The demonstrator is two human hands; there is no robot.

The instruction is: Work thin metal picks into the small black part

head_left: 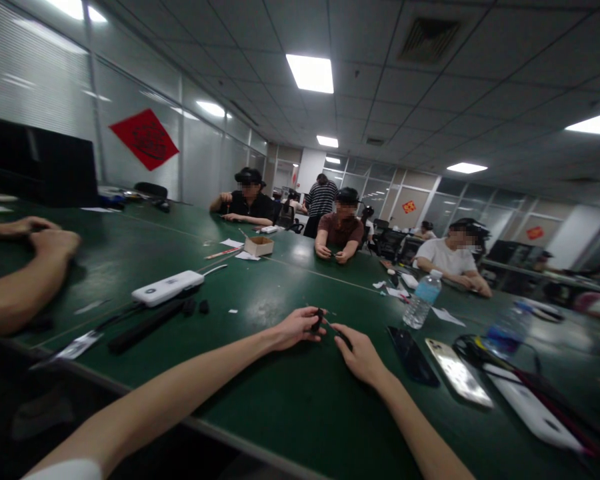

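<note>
Over the green table [270,393], my left hand [300,328] pinches a small black part [319,321] between its fingertips. My right hand [359,353] is closed around the dark handle of a thin-shafted tool, which looks like a screwdriver [333,327]. Its shaft points left, toward the black part; whether the tip touches it is too small to tell. Left of my hands lie a long black bar [145,329] and a small black piece [204,307]. A dark phone [413,355] rests just right of my right hand.
A white power bank [167,288] with a cable lies to the left. On the right are a second phone [457,371], a water bottle [423,300] and another white device [533,407]. A small cardboard box [259,247] stands farther back. A neighbour's arms [30,273] rest at far left; several people sit opposite.
</note>
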